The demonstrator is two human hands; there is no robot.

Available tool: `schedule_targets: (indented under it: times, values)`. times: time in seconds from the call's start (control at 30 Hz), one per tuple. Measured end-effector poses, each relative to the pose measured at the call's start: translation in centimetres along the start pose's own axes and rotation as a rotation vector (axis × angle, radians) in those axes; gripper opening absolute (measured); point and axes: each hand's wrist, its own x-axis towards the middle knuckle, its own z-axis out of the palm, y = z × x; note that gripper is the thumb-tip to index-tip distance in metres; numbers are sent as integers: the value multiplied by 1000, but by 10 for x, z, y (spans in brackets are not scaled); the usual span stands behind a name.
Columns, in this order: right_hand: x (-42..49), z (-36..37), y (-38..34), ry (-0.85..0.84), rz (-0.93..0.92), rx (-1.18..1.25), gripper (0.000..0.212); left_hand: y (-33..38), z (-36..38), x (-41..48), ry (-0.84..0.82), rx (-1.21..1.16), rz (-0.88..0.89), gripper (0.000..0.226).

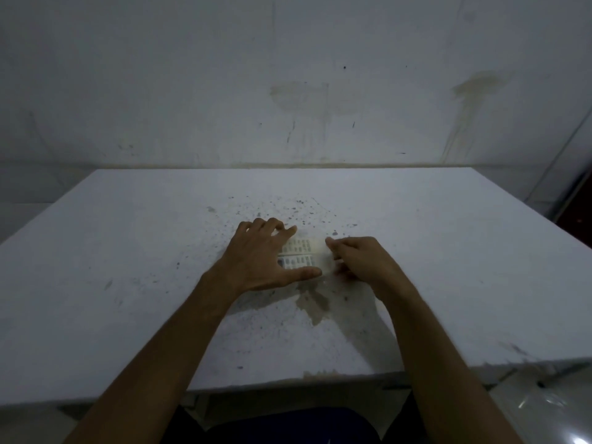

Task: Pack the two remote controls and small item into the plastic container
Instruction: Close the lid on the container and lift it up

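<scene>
Two pale remote controls lie side by side on the white table, the far remote (pixel 299 245) and the near remote (pixel 298 261), with their button faces up. My left hand (pixel 259 254) spans both of them, fingers over the far edge and thumb along the near edge. My right hand (pixel 358 257) is at their right ends, where a pale cream edge (pixel 325 257) shows. Its fingers are curled against that edge, and I cannot tell whether they grip it. The remotes' left parts are hidden under my left hand. No separate container or small item can be made out in the dim light.
The white table (pixel 128 251) is speckled with dark spots, with a brownish stain (pixel 312 302) just in front of the hands. Its near edge (pixel 288 379) lies close to my body. A stained white wall (pixel 288 91) stands behind the table's far edge.
</scene>
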Motion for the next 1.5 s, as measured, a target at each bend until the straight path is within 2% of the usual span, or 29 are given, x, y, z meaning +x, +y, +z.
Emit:
schedule_targets:
  times: [0.07, 0.13, 0.2, 0.3, 0.37, 0.47, 0.57, 0.7, 0.77, 0.93, 1.13, 1.3, 1.5]
  values:
    - [19, 7, -7, 65, 6, 14, 41, 0, -1, 2, -17, -4, -7, 122]
    - [38, 12, -10, 91, -4, -51, 39, 0, -3, 3, -33, -12, -17, 124]
    - [50, 12, -13, 70, 26, -84, 35, 0, -5, 5, -60, -22, -21, 126]
    - [57, 4, -22, -10, 178, -71, 31, -1, -11, 11, -132, -28, 1, 123]
    - [60, 2, -24, -27, 195, -82, 31, 0, -16, 16, -211, -42, 12, 120]
    - [59, 9, -10, 23, 42, -83, 34, 0, -25, 20, -336, -62, 8, 119]
    - [47, 19, 9, 135, -160, -159, 35, 3, -29, 16, -359, -68, -13, 120]
    - [30, 29, 14, 218, -241, -155, 34, 7, -35, 20, -370, -81, -53, 127]
    - [28, 30, 14, 239, -267, -166, 33, 6, -33, 19, -333, -70, -54, 127]
    - [32, 29, 14, 281, -282, -227, 32, -1, -5, -3, -79, 2, -53, 117]
    - [36, 32, 18, 294, -277, -206, 33, -23, 6, 2, -120, -134, -27, 112]
    - [38, 34, 20, 311, -264, -179, 33, -15, 13, -6, 27, -95, -38, 107]
    - [33, 36, 19, 328, -259, -186, 34, -13, 18, -12, 135, -175, -57, 108]
